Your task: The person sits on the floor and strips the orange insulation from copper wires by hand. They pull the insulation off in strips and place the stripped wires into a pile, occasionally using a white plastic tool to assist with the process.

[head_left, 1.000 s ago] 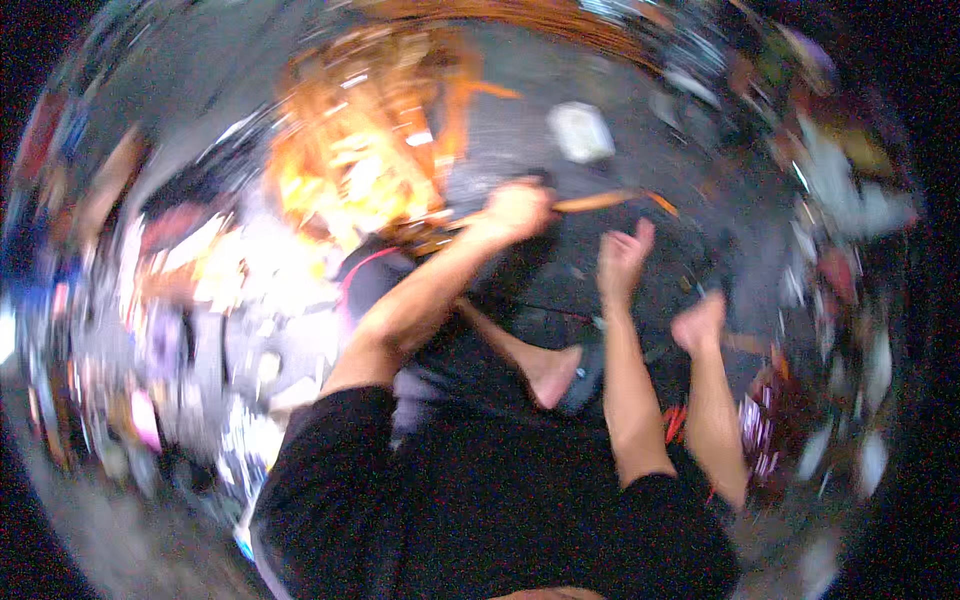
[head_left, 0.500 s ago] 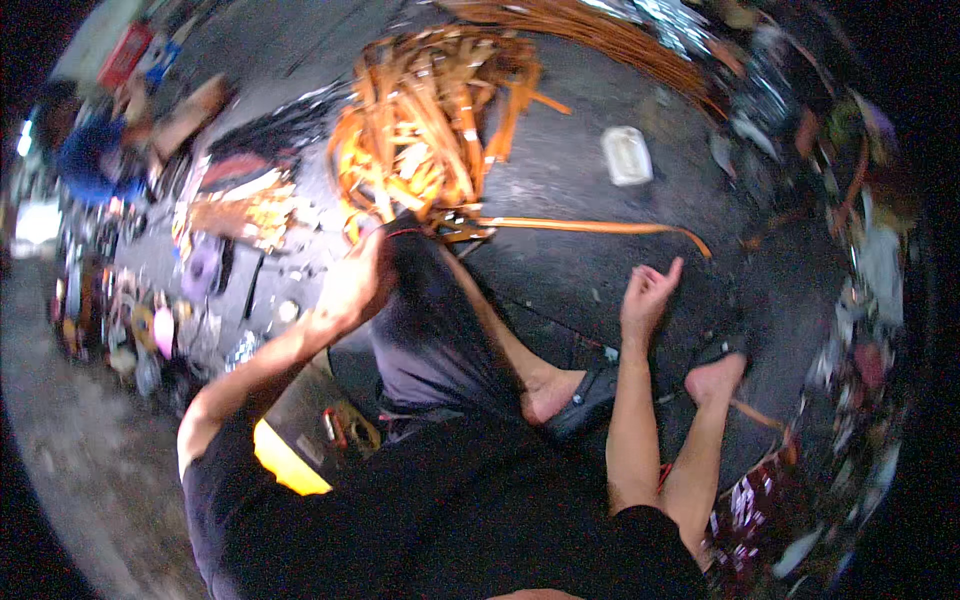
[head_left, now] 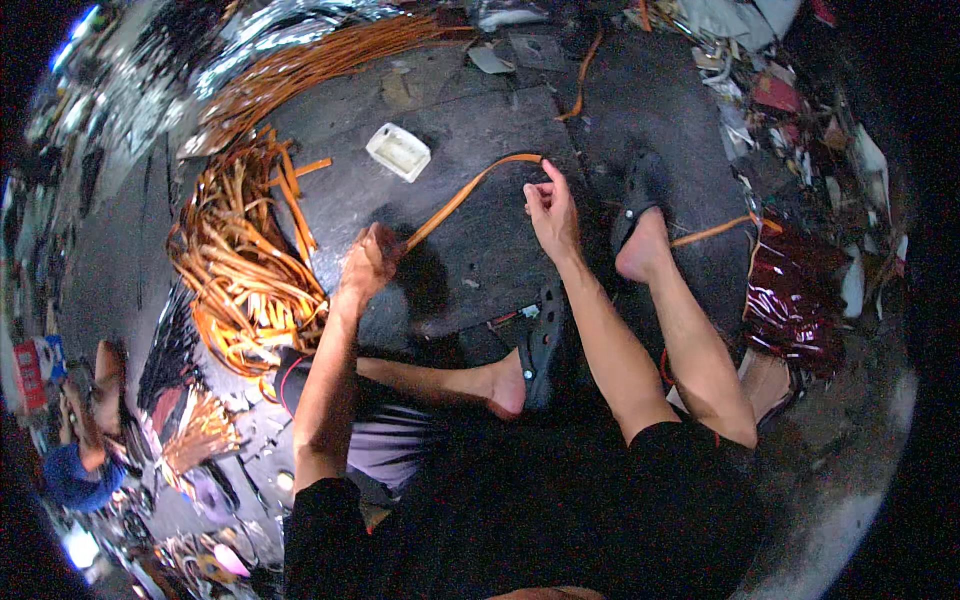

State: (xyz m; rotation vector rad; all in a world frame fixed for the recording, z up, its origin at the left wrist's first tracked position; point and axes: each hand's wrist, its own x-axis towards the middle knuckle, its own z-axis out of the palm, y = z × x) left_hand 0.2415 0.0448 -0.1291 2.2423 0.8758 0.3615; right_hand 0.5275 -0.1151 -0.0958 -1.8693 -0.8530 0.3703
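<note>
My left hand (head_left: pixel 370 262) is closed around a narrow, flat orange strip (head_left: pixel 455 203), just right of the heap. From that fist the strip arches up and to the right. Its far end lies at the index fingertip of my right hand (head_left: pixel 553 212), whose index finger is stretched out while the other fingers curl partly. I cannot tell whether that fingertip touches the strip. A tangled heap of orange strips (head_left: pixel 240 265) lies to the left of my left hand.
A white tray (head_left: pixel 398 151) lies on the dark floor beyond my hands. Long brown-orange strands (head_left: pixel 320 70) stretch behind the heap. Dark red shiny material (head_left: pixel 795 290) and scraps sit at the right. My sandal (head_left: pixel 542 345) stands between my arms. Another person (head_left: pixel 85 470) is at far left.
The view has swung to the right, so the heap now appears farther left. My left hand has gone from beside my knee to the strip and closed on it.
</note>
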